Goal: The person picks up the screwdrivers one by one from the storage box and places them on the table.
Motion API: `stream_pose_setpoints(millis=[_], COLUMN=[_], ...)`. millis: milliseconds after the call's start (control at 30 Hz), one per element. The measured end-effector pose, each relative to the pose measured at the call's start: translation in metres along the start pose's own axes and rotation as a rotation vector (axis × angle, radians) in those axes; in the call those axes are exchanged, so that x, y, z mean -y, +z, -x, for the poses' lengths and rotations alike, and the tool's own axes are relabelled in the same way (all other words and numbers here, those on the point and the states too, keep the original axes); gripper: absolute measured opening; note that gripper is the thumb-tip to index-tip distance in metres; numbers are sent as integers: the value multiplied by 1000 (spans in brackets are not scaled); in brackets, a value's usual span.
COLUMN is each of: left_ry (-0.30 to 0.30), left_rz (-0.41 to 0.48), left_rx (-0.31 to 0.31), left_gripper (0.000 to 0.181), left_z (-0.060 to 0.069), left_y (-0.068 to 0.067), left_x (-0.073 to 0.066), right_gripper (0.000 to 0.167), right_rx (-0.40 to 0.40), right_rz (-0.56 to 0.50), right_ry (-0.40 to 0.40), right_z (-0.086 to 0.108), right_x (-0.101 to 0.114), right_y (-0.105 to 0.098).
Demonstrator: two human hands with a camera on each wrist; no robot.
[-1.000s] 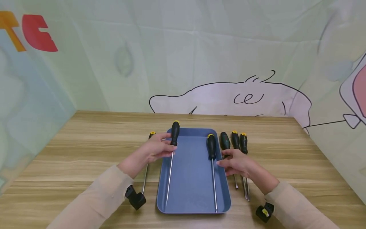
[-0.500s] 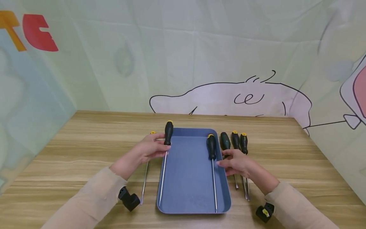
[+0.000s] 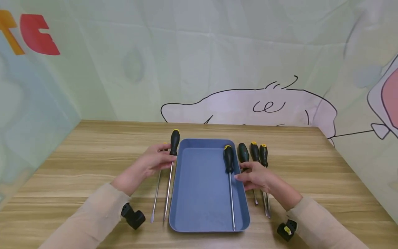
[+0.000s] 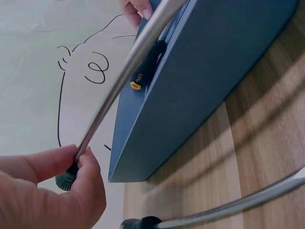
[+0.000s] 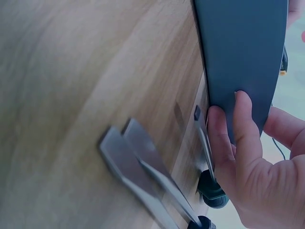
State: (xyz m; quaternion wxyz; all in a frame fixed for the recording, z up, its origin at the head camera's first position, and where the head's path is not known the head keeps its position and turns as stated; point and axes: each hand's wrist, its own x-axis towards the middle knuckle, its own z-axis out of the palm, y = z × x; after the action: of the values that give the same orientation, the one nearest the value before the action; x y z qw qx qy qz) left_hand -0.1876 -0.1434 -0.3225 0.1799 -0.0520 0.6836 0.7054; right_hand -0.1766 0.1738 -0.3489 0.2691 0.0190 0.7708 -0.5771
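In the head view my left hand [image 3: 152, 160] pinches a long screwdriver [image 3: 174, 142] where its black, yellow-capped handle meets the shaft, just left of the blue tray [image 3: 199, 193]. The left wrist view has thumb and fingers on the steel shaft [image 4: 114, 86], above the table. My right hand [image 3: 258, 176] grips the tray's right wall, with the thumb at the rim; in the right wrist view its fingers press the outer wall [image 5: 243, 52]. Another black-handled screwdriver [image 3: 228, 159] lies inside the tray along the right side.
One screwdriver [image 3: 156, 197] lies on the wooden table left of the held one, its handle partly behind my left hand. Right of the tray lie a dark green-handled screwdriver [image 3: 243, 152] and two yellow-capped ones [image 3: 254, 150], partly behind my right hand. A printed cloth [image 3: 199, 62] hangs behind.
My left hand has carried its screwdriver leftward, from over the tray's left part to outside its left wall. My right hand has stayed at the tray.
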Motion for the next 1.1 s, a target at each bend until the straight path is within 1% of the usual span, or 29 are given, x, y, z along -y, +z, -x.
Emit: stream_pose_setpoints(millis=[133,233,367,833,1100], left_ry=[4,1,-11,6,-29], left_rz=[4,0,7,19,-71], left_rx=[-3,-5,-27,-11,-64], left_gripper=[65,66,67,70,69], left_z=[2,4,6,9,10], left_y=[-7,-12,-17,-36,-43], left_x=[0,0,1,10,13], right_gripper=[65,67,67,66,66], right_rx=[-9,2,17,9,12], right_rz=[-3,-1,-7,-13,-6], right_ry=[4,-1,-8,-12,-14], right_z=[-1,-1,0,0,0], right_x=[0,0,0,0,0], right_y=[0,0,0,1,1])
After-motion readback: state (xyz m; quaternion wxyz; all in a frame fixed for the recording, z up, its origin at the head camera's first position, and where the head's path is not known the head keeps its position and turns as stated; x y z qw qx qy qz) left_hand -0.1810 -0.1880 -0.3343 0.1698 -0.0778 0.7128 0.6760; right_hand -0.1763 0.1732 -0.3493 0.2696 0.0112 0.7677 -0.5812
